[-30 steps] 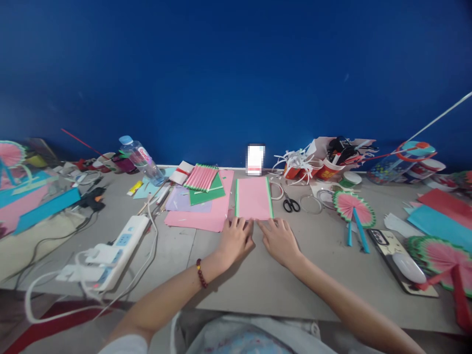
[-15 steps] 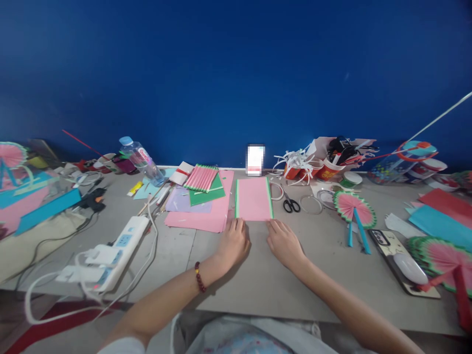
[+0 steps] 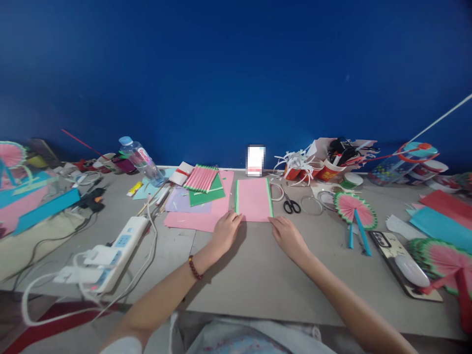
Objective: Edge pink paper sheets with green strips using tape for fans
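Observation:
A pink sheet of paper with green strips along its left and right edges lies flat in front of me. My left hand is at its near left corner, fingers bent and closed on the edge. At the near right corner, my right hand has its fingertips closed on the paper; the thumb is partly hidden. To the left are a folded pink-and-green paper piece, a green sheet and larger pink sheets. Black-handled scissors and a tape roll lie on the right.
A white power strip with cables stands left, a tilted bottle behind it. Cups holding tools and a lit phone stand along the blue wall. Paper fans and a phone under a mouse lie right.
My left hand has shifted left and slightly away from me along the paper's near edge. My right hand has moved slightly to the right. The pink sheet looks nearly unmoved.

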Demonstrator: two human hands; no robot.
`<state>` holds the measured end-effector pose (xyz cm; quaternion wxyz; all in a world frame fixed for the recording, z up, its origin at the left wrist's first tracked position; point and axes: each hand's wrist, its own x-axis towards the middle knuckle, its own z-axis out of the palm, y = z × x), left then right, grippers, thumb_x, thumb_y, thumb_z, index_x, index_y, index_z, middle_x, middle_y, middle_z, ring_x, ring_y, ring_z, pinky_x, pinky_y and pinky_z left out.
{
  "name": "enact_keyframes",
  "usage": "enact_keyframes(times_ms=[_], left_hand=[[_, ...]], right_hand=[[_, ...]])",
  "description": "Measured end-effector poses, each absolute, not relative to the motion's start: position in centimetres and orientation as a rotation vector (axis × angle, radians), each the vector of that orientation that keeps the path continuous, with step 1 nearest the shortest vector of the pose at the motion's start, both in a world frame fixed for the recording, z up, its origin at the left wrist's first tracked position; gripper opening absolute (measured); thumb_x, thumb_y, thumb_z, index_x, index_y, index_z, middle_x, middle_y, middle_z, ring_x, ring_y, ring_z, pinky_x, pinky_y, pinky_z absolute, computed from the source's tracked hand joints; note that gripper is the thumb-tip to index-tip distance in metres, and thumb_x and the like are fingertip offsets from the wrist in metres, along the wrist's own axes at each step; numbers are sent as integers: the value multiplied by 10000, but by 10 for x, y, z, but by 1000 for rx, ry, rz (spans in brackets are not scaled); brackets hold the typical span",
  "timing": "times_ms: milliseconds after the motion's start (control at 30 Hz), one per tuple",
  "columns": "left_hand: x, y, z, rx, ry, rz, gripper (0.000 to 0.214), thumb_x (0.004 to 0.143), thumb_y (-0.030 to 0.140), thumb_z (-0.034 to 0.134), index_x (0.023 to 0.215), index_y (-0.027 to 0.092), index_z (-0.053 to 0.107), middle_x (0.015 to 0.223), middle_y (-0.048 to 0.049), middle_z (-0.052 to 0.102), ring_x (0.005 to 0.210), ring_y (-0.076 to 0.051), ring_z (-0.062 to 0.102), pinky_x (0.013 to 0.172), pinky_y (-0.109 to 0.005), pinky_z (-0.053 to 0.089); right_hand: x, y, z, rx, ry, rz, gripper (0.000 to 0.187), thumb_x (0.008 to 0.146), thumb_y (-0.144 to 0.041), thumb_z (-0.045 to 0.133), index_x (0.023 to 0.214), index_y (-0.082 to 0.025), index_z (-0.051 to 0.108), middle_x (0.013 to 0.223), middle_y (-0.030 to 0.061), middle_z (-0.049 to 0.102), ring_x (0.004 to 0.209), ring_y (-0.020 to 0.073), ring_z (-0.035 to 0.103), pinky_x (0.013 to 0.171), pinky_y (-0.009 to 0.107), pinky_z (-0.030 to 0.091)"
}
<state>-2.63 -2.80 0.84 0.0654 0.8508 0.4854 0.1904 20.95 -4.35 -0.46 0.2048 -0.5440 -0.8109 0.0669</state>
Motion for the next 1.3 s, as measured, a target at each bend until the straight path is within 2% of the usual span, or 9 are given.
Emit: enact_keyframes(times_ms=[133,233,367,567,733,900,1033,1167,1300], left_hand=[[-39,-10,8,2343,1248,756,172,902,194,471,955,193,635,935,-48,576,886,-164,553,780,-284,466],[-42,-3,5,2286,1198,788,184,906,247,479,883,183,651,916,-51,572,870,-163,559,776,-290,465],[-44,-1,3,2400,1183,758,236,934,266,432,900,191,652,905,-49,599,884,-162,553,757,-281,454],[-42,-1,4,2668,1206,676,250,941,207,381,868,184,619,847,-46,603,839,-168,532,745,-293,434],[-41,-2,9,2561,1220,908,225,937,206,389,909,185,612,892,-55,612,873,-172,530,779,-305,438],[-45,-2,14,2263,1181,1087,182,914,289,487,929,195,643,883,-50,609,888,-169,534,804,-304,441],[-48,2,15,2049,1112,1057,193,844,364,596,841,193,685,836,-47,601,853,-174,544,796,-311,445],[-48,2,15,1842,1013,1079,230,830,377,604,769,169,680,797,-47,602,791,-161,562,757,-294,447],[-47,1,13,1698,1041,1112,255,792,384,638,687,151,645,709,-32,603,698,-144,544,678,-266,427]], right_hand=[[221,-33,-11,-1410,-2108,298,299,889,-175,422,1111,-182,622,1055,88,652,991,200,594,876,353,477],[226,-27,-15,-1365,-2094,340,238,895,-228,462,1028,-190,656,1001,83,658,947,197,606,845,343,486],[227,-23,-19,-1331,-2108,342,218,904,-259,481,979,-190,673,954,81,652,916,195,597,832,338,484],[226,-21,-19,-1304,-2110,280,242,916,-283,472,948,-185,691,924,84,646,889,194,589,820,339,485],[222,-26,-10,-1278,-2066,236,247,919,-286,464,914,-198,695,901,77,653,856,186,594,789,324,490],[220,-31,-1,-1243,-1961,268,235,924,-288,449,919,-197,665,878,74,666,865,196,591,815,345,474],[221,-31,5,-1230,-1831,410,218,904,-305,476,829,-191,646,817,62,652,817,187,582,770,323,459],[222,-30,8,-1265,-1658,646,227,849,-367,533,759,-184,633,768,38,631,754,165,565,716,289,439],[222,-29,7,-1297,-1389,1031,295,755,-459,619,733,-165,626,643,-4,573,577,109,481,530,222,362]])
